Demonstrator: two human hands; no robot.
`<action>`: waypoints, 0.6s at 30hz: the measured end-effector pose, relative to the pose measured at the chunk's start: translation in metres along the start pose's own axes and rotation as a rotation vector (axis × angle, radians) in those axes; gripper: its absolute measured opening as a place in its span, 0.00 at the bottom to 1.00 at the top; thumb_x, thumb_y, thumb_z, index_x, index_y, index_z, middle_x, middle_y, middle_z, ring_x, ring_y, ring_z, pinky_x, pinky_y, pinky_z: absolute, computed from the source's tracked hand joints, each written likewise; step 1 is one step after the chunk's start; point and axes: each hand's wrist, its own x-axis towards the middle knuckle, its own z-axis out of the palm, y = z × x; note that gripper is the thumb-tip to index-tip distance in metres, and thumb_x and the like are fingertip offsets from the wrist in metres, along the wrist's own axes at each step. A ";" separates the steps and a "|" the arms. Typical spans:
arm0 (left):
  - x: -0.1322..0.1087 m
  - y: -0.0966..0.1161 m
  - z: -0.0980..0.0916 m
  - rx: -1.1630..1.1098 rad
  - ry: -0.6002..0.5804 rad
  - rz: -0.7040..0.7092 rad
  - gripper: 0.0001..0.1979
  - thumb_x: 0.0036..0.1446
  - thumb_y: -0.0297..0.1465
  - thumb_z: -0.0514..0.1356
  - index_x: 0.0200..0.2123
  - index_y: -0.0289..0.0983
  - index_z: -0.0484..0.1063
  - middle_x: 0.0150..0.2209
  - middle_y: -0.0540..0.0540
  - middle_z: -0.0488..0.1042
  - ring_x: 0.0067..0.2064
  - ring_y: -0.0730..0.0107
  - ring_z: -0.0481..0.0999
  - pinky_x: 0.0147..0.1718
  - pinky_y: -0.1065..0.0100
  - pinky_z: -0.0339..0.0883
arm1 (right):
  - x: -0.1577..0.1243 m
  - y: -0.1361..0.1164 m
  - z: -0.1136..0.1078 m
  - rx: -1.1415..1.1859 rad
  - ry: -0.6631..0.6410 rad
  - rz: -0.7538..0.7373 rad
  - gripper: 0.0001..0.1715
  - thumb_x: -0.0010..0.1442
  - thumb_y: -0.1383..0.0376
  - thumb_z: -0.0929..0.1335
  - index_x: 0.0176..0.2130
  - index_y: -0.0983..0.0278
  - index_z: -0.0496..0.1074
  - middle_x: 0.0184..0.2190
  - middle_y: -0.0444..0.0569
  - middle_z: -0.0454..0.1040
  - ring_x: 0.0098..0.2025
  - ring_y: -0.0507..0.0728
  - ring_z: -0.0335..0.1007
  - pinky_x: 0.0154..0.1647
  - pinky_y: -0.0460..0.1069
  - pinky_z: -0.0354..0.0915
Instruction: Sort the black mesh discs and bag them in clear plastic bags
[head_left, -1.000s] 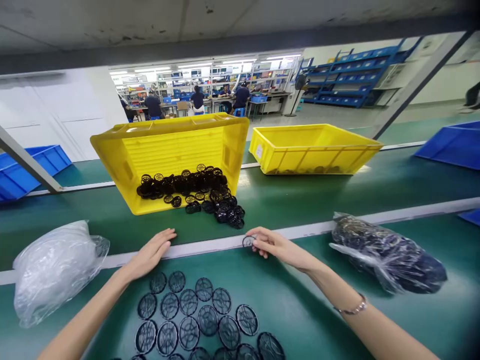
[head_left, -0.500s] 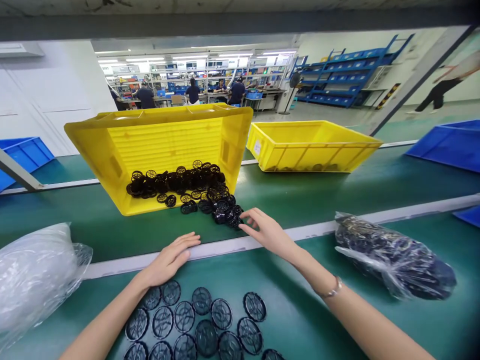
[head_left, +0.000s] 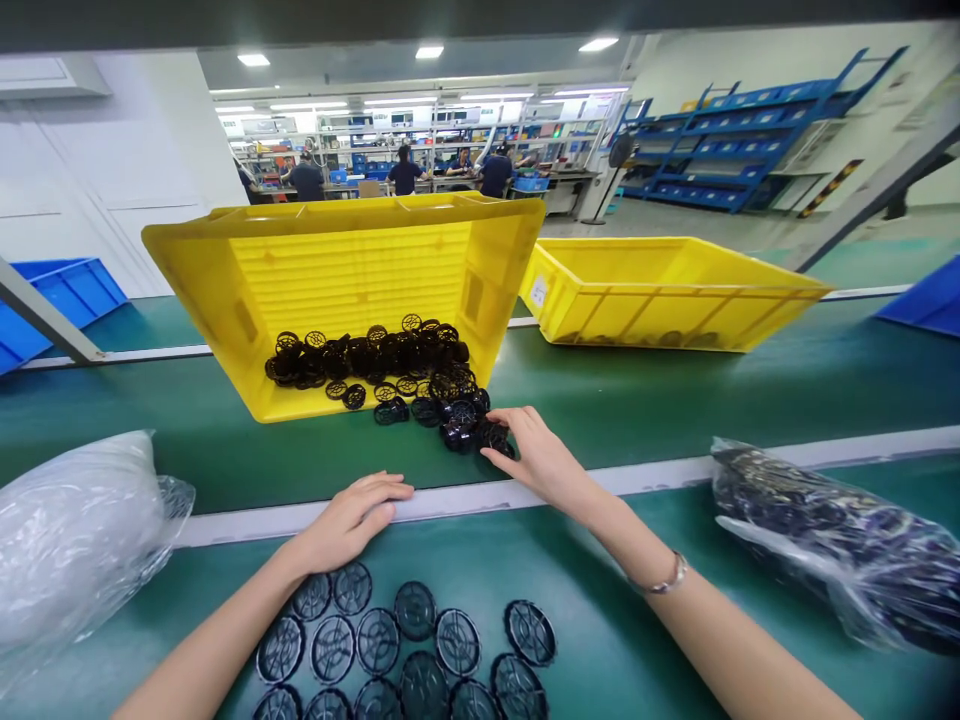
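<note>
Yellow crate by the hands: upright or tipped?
Tipped: the yellow crate leans toward the person, with black mesh discs spilling over its rim.

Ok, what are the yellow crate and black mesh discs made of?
The yellow crate looks like moulded plastic, glossy with ribbed walls. The black mesh discs look like moulded plastic too, thin lattice, slight sheen; can't fully tell from here.
</note>
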 end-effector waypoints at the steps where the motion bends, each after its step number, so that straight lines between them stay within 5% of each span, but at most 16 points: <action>1: 0.000 0.000 0.000 -0.007 0.000 0.005 0.23 0.71 0.43 0.45 0.59 0.43 0.69 0.61 0.46 0.71 0.65 0.61 0.65 0.68 0.52 0.53 | 0.000 -0.002 -0.004 0.044 -0.005 -0.002 0.20 0.64 0.58 0.65 0.54 0.61 0.64 0.47 0.57 0.70 0.49 0.66 0.67 0.51 0.61 0.68; 4: 0.000 0.002 -0.001 -0.022 0.000 0.009 0.23 0.71 0.42 0.44 0.58 0.42 0.70 0.60 0.46 0.72 0.65 0.62 0.66 0.68 0.53 0.52 | -0.001 -0.016 -0.014 0.231 -0.111 0.002 0.21 0.63 0.56 0.68 0.53 0.61 0.65 0.48 0.55 0.70 0.46 0.62 0.68 0.50 0.58 0.69; 10: 0.000 0.003 -0.002 -0.036 0.013 0.013 0.24 0.71 0.43 0.44 0.56 0.41 0.71 0.59 0.45 0.74 0.63 0.61 0.67 0.67 0.52 0.55 | -0.008 -0.062 -0.017 0.477 -0.650 -0.143 0.11 0.62 0.61 0.70 0.45 0.61 0.71 0.44 0.49 0.72 0.47 0.58 0.68 0.50 0.53 0.66; 13: 0.000 0.000 -0.001 -0.038 0.015 0.015 0.23 0.71 0.43 0.44 0.56 0.41 0.71 0.58 0.45 0.74 0.63 0.62 0.67 0.67 0.53 0.54 | -0.010 -0.078 -0.020 0.555 -0.801 -0.237 0.07 0.62 0.60 0.71 0.38 0.61 0.74 0.41 0.47 0.74 0.47 0.57 0.69 0.50 0.51 0.66; 16: 0.000 -0.001 -0.001 -0.037 0.018 0.014 0.23 0.71 0.43 0.44 0.57 0.41 0.71 0.59 0.46 0.74 0.63 0.62 0.67 0.67 0.53 0.54 | -0.007 -0.072 -0.023 0.535 -0.749 -0.215 0.13 0.66 0.55 0.68 0.35 0.60 0.74 0.37 0.46 0.75 0.43 0.56 0.71 0.47 0.50 0.66; 18: 0.000 -0.001 -0.001 -0.040 0.018 0.014 0.22 0.71 0.42 0.45 0.57 0.41 0.71 0.59 0.46 0.74 0.63 0.62 0.67 0.67 0.53 0.54 | -0.004 -0.054 -0.022 0.336 -0.516 -0.093 0.15 0.69 0.54 0.65 0.35 0.60 0.72 0.35 0.47 0.75 0.39 0.56 0.71 0.42 0.50 0.66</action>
